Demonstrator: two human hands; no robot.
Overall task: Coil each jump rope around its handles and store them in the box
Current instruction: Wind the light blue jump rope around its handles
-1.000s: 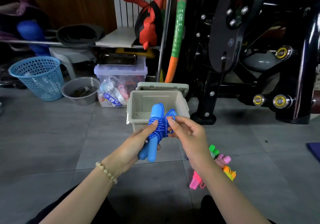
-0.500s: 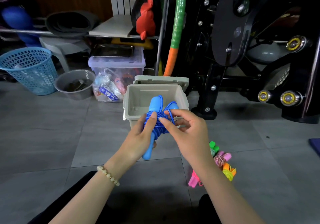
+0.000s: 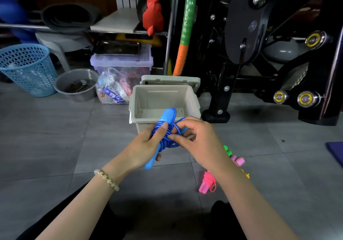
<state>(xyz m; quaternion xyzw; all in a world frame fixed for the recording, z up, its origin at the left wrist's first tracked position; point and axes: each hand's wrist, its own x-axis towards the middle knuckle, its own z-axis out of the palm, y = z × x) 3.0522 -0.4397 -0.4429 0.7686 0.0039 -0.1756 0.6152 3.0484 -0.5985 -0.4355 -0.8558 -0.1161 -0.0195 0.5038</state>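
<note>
A blue jump rope (image 3: 165, 128) with its cord coiled round the two blue handles is held in front of the open beige box (image 3: 163, 101). My left hand (image 3: 143, 147) grips the handles, thumb pressed on the coils. My right hand (image 3: 196, 139) pinches a loop of the blue cord at the bundle's right side. On the floor to the right lie more coiled ropes: a pink one (image 3: 207, 183), a pink-and-white one (image 3: 238, 161), a green one (image 3: 228, 150) and an orange one (image 3: 246, 174), partly hidden behind my right forearm.
The box's lid (image 3: 169, 79) leans behind it. A clear storage bin (image 3: 121, 69), a grey bowl (image 3: 76, 84) and a blue mesh basket (image 3: 27, 69) stand at the left. A black exercise machine (image 3: 259, 54) fills the right. The floor is grey tile.
The view has tilted down slightly. My right hand has shifted along the bundle and now pinches a cord loop lower on its right side; the left hand keeps its grip.
</note>
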